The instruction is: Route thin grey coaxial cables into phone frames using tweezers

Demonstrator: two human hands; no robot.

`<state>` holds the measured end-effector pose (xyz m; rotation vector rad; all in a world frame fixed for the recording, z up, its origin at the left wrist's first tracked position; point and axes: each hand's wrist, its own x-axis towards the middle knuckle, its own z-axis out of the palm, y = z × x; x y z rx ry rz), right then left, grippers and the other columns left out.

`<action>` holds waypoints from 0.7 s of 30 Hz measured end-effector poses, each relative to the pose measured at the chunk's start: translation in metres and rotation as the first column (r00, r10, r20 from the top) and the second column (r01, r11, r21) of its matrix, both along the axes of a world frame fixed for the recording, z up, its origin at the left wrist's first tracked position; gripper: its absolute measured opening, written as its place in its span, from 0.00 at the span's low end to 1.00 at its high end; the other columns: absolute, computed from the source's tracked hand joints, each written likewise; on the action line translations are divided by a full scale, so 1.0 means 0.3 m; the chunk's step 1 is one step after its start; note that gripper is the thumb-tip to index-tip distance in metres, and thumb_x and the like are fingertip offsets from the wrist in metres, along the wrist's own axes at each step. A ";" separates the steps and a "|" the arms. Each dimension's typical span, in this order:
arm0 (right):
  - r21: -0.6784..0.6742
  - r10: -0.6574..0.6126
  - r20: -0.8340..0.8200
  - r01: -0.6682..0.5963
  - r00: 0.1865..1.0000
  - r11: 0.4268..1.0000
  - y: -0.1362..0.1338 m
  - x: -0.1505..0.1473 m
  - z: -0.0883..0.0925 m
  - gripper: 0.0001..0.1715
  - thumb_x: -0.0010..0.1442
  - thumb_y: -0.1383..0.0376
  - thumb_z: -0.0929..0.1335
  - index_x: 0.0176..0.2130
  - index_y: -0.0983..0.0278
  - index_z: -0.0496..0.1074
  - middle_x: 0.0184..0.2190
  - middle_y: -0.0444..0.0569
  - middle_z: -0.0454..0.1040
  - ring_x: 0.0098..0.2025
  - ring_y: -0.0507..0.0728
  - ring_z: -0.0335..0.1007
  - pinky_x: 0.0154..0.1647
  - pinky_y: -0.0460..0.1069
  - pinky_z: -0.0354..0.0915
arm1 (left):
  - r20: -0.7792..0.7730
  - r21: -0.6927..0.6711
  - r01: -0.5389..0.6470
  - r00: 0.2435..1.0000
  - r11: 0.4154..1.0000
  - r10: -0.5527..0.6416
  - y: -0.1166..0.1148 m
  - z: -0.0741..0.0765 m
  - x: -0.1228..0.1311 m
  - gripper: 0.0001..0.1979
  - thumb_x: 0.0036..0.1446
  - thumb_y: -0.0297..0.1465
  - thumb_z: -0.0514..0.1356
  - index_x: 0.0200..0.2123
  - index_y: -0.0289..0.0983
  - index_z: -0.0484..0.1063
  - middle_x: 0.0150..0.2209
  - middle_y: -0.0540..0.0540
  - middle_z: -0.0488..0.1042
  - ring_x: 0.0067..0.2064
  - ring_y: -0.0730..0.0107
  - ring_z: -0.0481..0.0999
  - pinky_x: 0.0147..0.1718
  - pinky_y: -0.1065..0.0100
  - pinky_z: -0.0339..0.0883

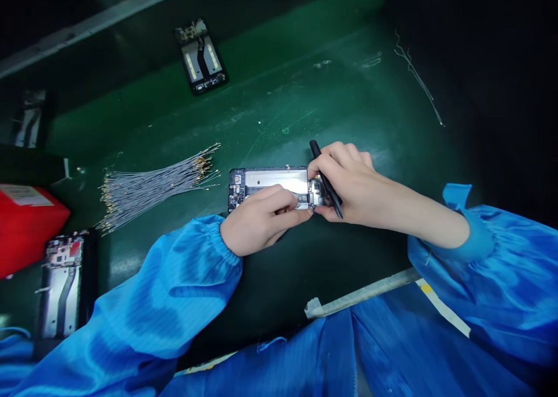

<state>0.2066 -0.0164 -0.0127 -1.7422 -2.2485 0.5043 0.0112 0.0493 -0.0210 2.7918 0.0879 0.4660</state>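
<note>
Centre of frame, on the green mat [349, 95]: an opened phone [270, 185] lies flat, long side running left to right. My left hand [261, 217] rests on its near edge, fingers curled down onto the metal plate, pressing rather than gripping. My right hand [349, 182] is closed around a black tool [325, 176], held like a pen; the tool's tip points down at the phone's right end, its top sticks up past my knuckles. Both hands touch the phone.

Left of the phone, near but apart: a fanned bundle of thin wires [152, 188]. Upper middle of frame: a second opened phone [201, 57], tilted. Lower left: a third [61, 283], upright, just below a red box [26, 222]. Blue sleeves [165, 292] cover both arms.
</note>
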 end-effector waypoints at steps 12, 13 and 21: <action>0.001 -0.004 -0.013 0.004 1.000 1.000 0.009 0.009 -0.009 0.21 0.47 0.59 0.67 0.41 0.60 0.58 0.39 0.50 0.57 0.42 0.62 0.54 0.39 0.54 0.51 | -0.017 -0.240 -0.048 0.999 0.970 0.046 0.005 0.000 -0.008 0.12 0.56 0.23 0.49 0.36 0.34 0.72 0.33 0.46 0.69 0.34 0.74 0.68 0.34 0.73 0.65; -0.002 -0.002 -0.010 0.002 1.000 1.000 0.010 0.007 -0.009 0.21 0.47 0.59 0.67 0.40 0.60 0.58 0.39 0.50 0.57 0.42 0.62 0.54 0.38 0.54 0.51 | -0.015 -0.240 -0.044 0.999 0.970 0.042 0.006 0.000 -0.009 0.12 0.56 0.23 0.49 0.36 0.34 0.72 0.33 0.46 0.69 0.34 0.74 0.69 0.34 0.73 0.65; -0.039 0.002 0.036 0.000 0.999 0.999 0.033 -0.002 0.005 0.21 0.47 0.58 0.68 0.40 0.61 0.59 0.38 0.51 0.58 0.41 0.62 0.54 0.37 0.54 0.51 | 0.002 -0.234 -0.016 1.000 0.972 0.017 0.009 -0.006 -0.010 0.12 0.57 0.24 0.49 0.35 0.35 0.72 0.32 0.45 0.70 0.34 0.73 0.69 0.34 0.72 0.65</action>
